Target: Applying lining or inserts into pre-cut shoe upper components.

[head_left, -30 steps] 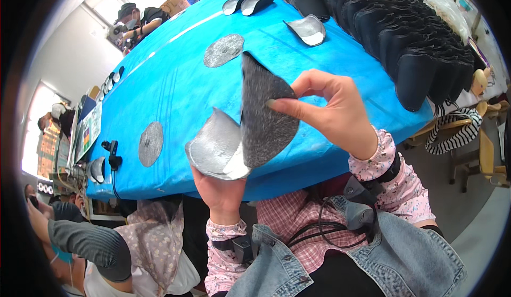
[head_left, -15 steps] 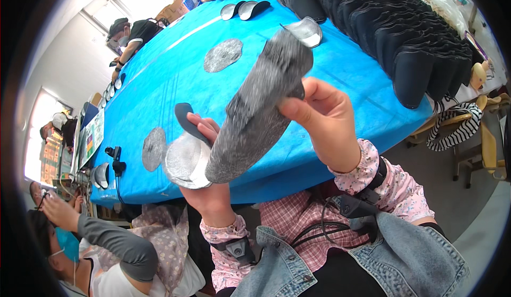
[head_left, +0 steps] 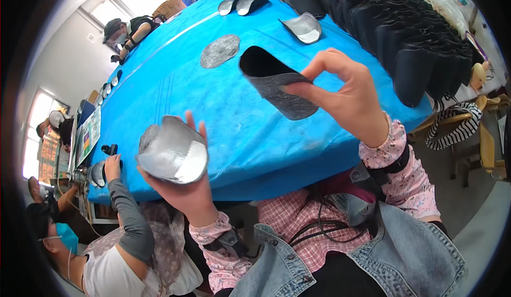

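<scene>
we held our two hands well apart above a blue table cover (head_left: pixel 250 153). our left hand (head_left: pixel 183 198), palm up and loosely spread, cradled a silvery cupped shell (head_left: pixel 169 145) with a white patch (head_left: pixel 192 164) at its lower right. our right hand (head_left: pixel 348 89) pinched a curved dark grey piece (head_left: pixel 290 100) between thumb and fingers, its black hollow side showing. beyond our hands a flat grey oval (head_left: pixel 220 51) lay on the cover, and farther right a second silvery shell (head_left: pixel 306 28). black curved pieces (head_left: pixel 388 36) overlapped in long rows at right. at left sat a co-worker (head_left: pixel 114 267) wearing a teal mask (head_left: pixel 68 237).
</scene>
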A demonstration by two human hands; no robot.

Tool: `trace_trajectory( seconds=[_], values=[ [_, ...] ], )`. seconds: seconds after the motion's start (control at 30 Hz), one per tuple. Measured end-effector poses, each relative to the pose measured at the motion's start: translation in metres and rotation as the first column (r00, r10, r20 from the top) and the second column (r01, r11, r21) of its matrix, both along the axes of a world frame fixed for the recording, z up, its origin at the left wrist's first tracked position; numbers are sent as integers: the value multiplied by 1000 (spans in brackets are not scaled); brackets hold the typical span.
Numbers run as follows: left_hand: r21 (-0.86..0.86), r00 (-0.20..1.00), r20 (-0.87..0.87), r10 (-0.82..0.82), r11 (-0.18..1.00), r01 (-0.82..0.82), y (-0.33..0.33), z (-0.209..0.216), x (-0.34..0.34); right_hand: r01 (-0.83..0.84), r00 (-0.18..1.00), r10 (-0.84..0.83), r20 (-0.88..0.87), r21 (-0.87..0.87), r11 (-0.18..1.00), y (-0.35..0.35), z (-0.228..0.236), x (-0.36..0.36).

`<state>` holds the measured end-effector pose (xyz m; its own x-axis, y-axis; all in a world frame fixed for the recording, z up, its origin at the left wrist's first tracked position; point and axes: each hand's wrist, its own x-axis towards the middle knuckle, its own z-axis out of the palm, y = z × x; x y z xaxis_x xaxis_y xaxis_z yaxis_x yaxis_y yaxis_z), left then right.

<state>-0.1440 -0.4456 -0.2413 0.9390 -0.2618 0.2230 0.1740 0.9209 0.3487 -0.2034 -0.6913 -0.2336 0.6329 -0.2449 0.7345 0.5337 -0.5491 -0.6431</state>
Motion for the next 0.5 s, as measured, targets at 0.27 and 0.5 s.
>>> trace_trajectory(
  seconds=[0.27,0.5],
  values=[
    [297,1000,-6,-27,955,28,-8,-29,-21,18,1000,-17,5,-234,972,0,1,-1],
    [659,952,143,-271,744,113,-18,-33,-45,-246,968,241,-62,-87,965,-7,-9,-1]
  ],
)
